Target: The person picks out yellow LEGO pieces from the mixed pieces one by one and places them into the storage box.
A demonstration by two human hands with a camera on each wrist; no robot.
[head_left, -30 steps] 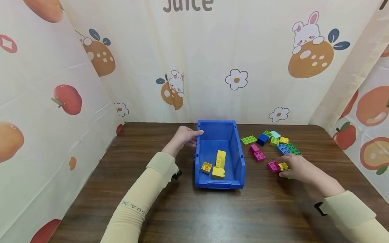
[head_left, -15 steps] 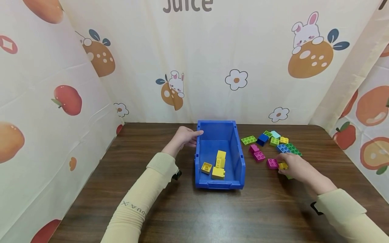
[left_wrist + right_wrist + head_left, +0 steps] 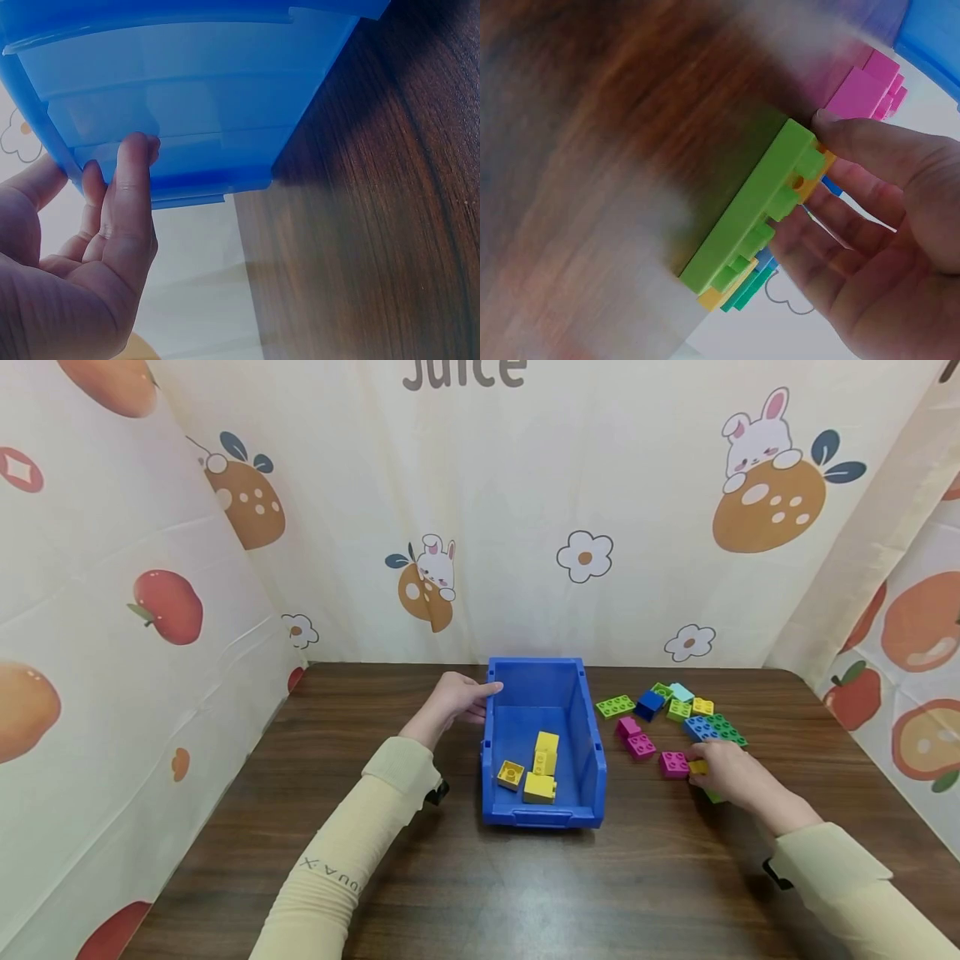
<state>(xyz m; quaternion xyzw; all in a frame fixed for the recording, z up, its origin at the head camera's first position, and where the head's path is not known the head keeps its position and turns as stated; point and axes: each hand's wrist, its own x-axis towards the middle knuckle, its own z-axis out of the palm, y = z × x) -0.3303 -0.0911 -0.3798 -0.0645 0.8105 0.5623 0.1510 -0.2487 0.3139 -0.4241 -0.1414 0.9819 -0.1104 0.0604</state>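
My left hand (image 3: 455, 697) grips the left wall of a blue storage bin (image 3: 543, 817), the thumb over the rim. In the left wrist view its fingers (image 3: 132, 180) lie against the outer wall. Inside the bin sit several yellow bricks (image 3: 539, 787). On the right, my right hand (image 3: 733, 772) pinches a small yellow brick (image 3: 698, 767), mostly hidden by the fingers. A long lime-green brick (image 3: 742, 214) lies beside that hand on the near side. Just left of the fingertips is a magenta brick (image 3: 674, 765).
More bricks lie beyond the right hand: a blue and green pair (image 3: 712, 728), another yellow brick (image 3: 702, 706), a dark blue brick (image 3: 649, 704) and a lime plate (image 3: 615, 707). Two joined magenta bricks (image 3: 639, 744) sit near the bin. A printed curtain (image 3: 495, 527) borders the table (image 3: 360, 860).
The right hand has shifted slightly left and its fingers have closed in round the yellow brick. The magenta brick beside it has turned a little. The left hand and bin stay put.
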